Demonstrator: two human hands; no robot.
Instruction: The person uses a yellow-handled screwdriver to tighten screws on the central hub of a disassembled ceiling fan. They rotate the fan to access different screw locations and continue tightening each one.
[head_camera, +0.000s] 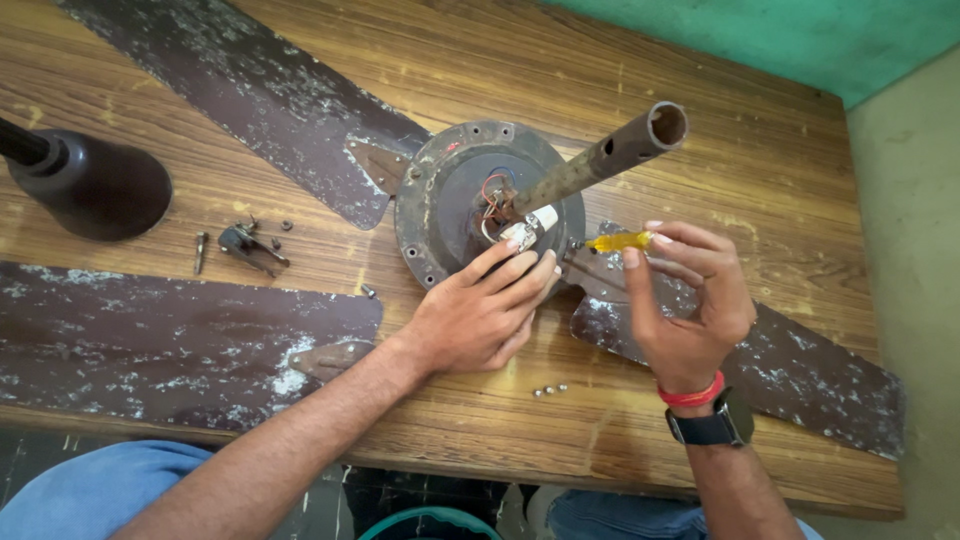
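A round, dark, rusty ceiling fan motor lies on a wooden table, with a rusty down rod rising from its centre and coloured wires at the rod's base. My left hand rests flat on the motor's near edge, fingers together. My right hand pinches a small yellow-handled screwdriver, its tip pointing at the motor's right rim where a brown blade joins it.
Two detached brown blades lie to the left, one far, one near. A dark bell-shaped canopy sits far left. Loose screws and a small metal part lie beside it; more screws near the front edge.
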